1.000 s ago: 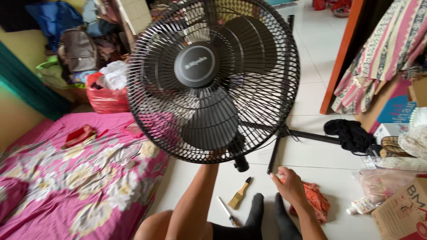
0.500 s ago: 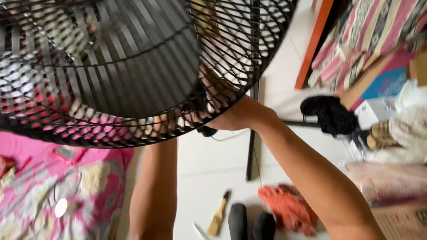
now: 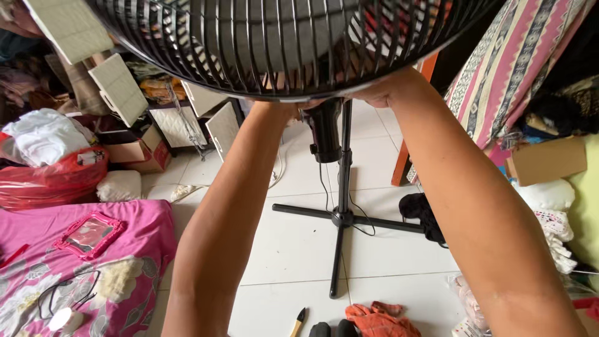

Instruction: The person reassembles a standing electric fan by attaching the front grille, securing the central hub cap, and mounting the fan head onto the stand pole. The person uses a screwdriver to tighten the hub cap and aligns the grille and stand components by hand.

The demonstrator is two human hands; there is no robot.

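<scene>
The black fan head (image 3: 281, 37) fills the top of the view, its round wire grille tilted toward us so that we look along the ribs and see dark blades behind them. We hold it up in front of us with both arms raised. Our left hand (image 3: 281, 107) sits under the lower rim of the grille, and our right hand (image 3: 380, 93) presses against the rim just beside it; the grille hides most of the fingers, so we cannot tell whether they are curled closed or spread flat.

Just below the rim, between our two forearms, hangs the fan's black motor neck (image 3: 326, 131), which meets the thin upright pole (image 3: 344, 168) of the stand. The pole runs down to a cross-shaped black base (image 3: 340, 218) resting on the white tiled floor (image 3: 293, 249), with a thin cord trailing beside it.

At the bottom edge, near our dark-socked feet, lie a small brush (image 3: 298, 319) with a pale wooden handle and a crumpled orange cloth (image 3: 377, 319). A black bundle of fabric (image 3: 421, 212) lies touching the right arm of the base.

To the left, a pink flowered bedspread (image 3: 75, 274) carries a pink-framed mirror (image 3: 89, 234). Beyond it are a red plastic bag (image 3: 53, 181) with white cloth on top and several white panels (image 3: 118, 87) leaning in the clutter. To the right, a striped pink cloth (image 3: 499, 68) hangs over an orange wooden leg, with a cardboard box (image 3: 549, 159) next to it.
</scene>
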